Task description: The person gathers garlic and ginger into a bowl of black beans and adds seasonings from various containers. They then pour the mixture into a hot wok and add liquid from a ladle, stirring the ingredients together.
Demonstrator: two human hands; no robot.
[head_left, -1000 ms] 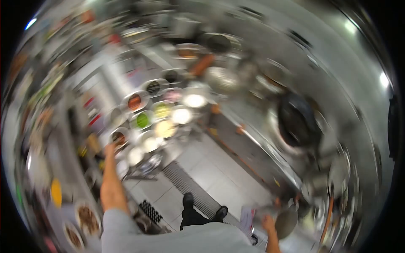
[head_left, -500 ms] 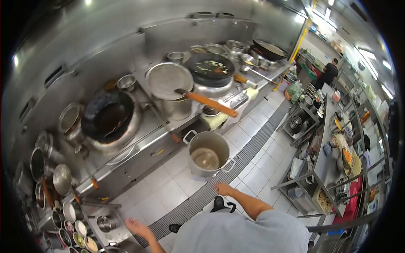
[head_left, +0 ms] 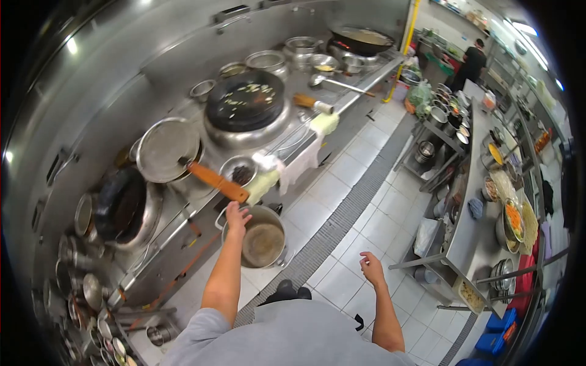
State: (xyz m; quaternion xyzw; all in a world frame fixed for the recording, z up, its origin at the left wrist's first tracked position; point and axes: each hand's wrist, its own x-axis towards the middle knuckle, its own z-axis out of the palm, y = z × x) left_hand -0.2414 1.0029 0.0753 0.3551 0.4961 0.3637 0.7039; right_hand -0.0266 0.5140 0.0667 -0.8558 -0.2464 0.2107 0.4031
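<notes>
Wooden handle (head_left: 218, 182) juts past the front edge of the steel worktop (head_left: 196, 204), its far end lying on a round lid (head_left: 162, 146). The left hand (head_left: 237, 216) reaches just beneath the handle's tip, grip apart and empty, above a stockpot (head_left: 264, 243) standing on the tiled floor (head_left: 366, 207). The right hand (head_left: 370, 268) hangs over the floor, grip loosely apart, holding nothing.

Orange handle (head_left: 218, 181), grey pot (head_left: 283, 235) w/ brown inside, white tiles (head_left: 372, 226).
</notes>
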